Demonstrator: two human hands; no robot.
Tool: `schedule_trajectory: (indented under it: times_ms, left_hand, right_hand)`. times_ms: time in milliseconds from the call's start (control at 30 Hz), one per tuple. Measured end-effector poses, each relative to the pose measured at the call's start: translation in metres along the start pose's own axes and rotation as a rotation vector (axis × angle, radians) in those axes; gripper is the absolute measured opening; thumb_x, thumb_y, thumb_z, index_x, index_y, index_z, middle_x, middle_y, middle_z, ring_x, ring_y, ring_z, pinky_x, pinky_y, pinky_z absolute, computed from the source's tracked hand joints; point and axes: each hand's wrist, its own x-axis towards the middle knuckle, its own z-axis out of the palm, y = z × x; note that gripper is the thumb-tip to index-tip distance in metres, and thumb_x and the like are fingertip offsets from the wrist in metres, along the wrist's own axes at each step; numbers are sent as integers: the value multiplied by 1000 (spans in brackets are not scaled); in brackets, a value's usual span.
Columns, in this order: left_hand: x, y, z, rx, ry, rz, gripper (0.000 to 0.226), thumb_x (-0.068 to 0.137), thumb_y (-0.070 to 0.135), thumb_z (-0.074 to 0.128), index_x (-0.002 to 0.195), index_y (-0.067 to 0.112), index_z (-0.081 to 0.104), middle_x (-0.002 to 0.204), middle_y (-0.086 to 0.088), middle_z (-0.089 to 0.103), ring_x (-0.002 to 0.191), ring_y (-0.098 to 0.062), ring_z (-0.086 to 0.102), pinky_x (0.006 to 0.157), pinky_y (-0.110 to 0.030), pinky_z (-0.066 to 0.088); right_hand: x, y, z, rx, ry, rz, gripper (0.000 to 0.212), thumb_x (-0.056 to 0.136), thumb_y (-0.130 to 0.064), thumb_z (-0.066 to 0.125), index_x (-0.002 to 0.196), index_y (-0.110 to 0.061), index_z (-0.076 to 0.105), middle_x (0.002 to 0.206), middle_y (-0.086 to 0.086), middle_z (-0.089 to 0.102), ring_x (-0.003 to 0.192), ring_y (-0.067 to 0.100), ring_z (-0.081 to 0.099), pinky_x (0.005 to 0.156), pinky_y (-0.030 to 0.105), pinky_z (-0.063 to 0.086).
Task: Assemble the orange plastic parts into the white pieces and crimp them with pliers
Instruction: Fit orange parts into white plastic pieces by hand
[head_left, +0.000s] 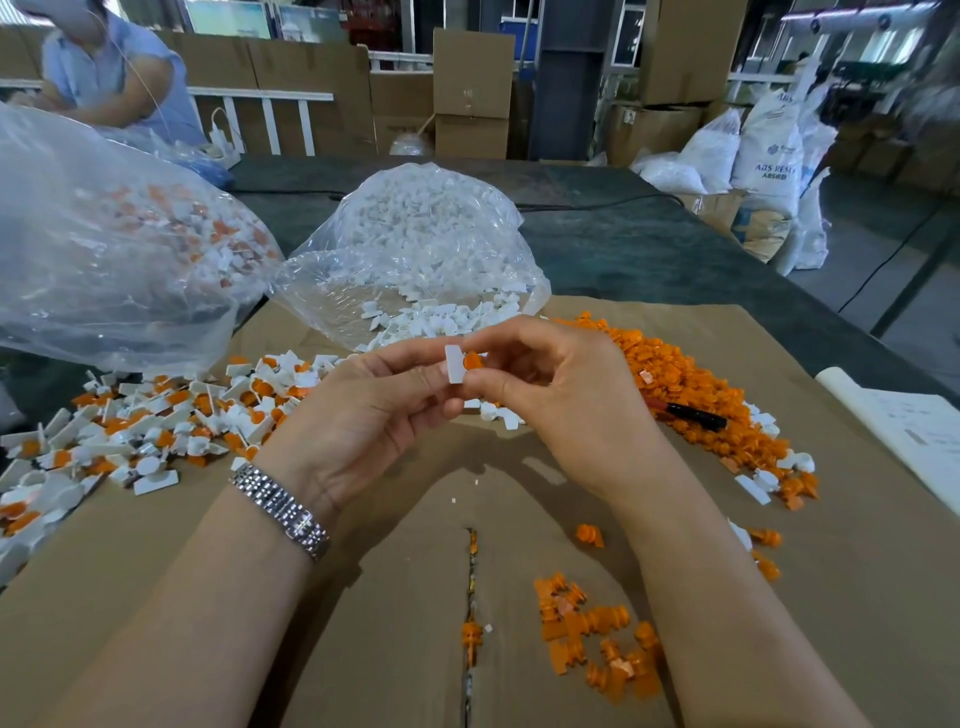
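Above the cardboard sheet (363, 597), left hand (363, 410) pinches a white piece (455, 364) steady while right hand (561, 384) fingers (491, 387) pinch an orange part (472, 360) against it, evidently for insertion.

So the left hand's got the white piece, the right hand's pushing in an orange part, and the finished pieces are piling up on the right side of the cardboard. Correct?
Not quite. The head view shows the finished pieces piled on the left side of the cardboard; the right side holds the loose orange parts. The rest stands: the left hand holds the white piece and the right hand presses in the orange part.
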Motion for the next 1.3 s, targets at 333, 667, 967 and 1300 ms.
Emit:
schedule_trajectory:
  times_ms: [333,667,967,1300]
  left_hand:
    - [-4,-2,8,150,106,71,17,75,11,77,86,2,67,87,-20,75,79,-25,75,74,-28,61]
    - [-3,-5,8,115,181,88,17,70,7,78,78,2,64,81,-19,73,75,-24,75,70,-26,61]
    - [-3,-2,10,23,192,23,15,90,-3,66,75,1,68,76,-13,67,77,-26,73,69,-28,61]
    - [-4,-1,10,37,178,48,17,70,2,76,82,-2,65,87,-21,74,78,-25,75,68,-26,60]
  right_hand:
    - [3,11,5,-188,45,-43,15,84,-16,81,97,-21,75,81,-7,70,75,8,67,71,19,54]
    - [5,15,8,-225,48,-85,14,85,-18,81,98,-20,76,88,-8,72,83,8,68,79,31,57]
    - [5,14,7,-185,88,-83,16,83,-18,82,97,-18,75,85,-9,72,81,5,66,71,9,46]
    - [3,11,7,-226,69,-134,14,84,-16,81,98,-16,76,89,-9,71,83,8,66,74,13,50]
